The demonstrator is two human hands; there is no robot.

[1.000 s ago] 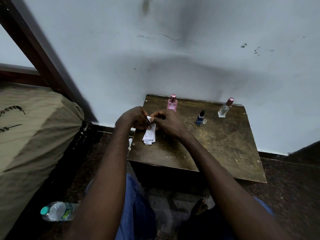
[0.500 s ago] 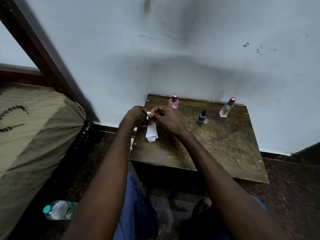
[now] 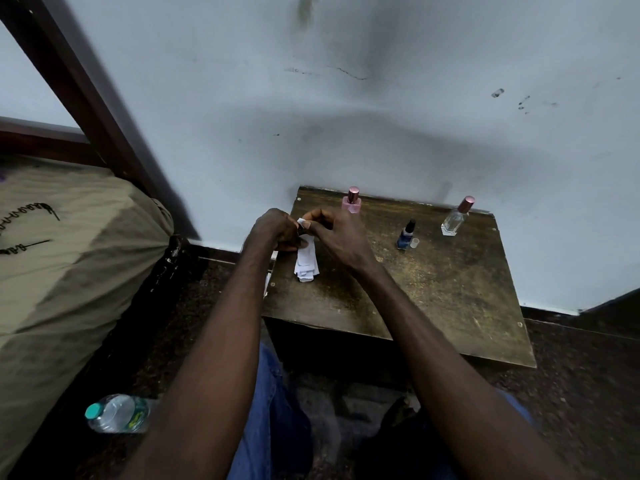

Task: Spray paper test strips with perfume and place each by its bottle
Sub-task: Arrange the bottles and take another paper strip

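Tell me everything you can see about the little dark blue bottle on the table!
The dark blue bottle is small, seemingly glass, with a narrow black spray top. It stands upright, uncapped, on the worn wooden table, between the pink bottle and the clear bottle, nearer the person than both. A small clear cap stands right beside it; contact is unclear. No hand touches it.

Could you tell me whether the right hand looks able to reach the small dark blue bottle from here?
Probably yes: bare wooden table top lies between the right hand and the small dark blue bottle, though its fingers are pinching paper strips.
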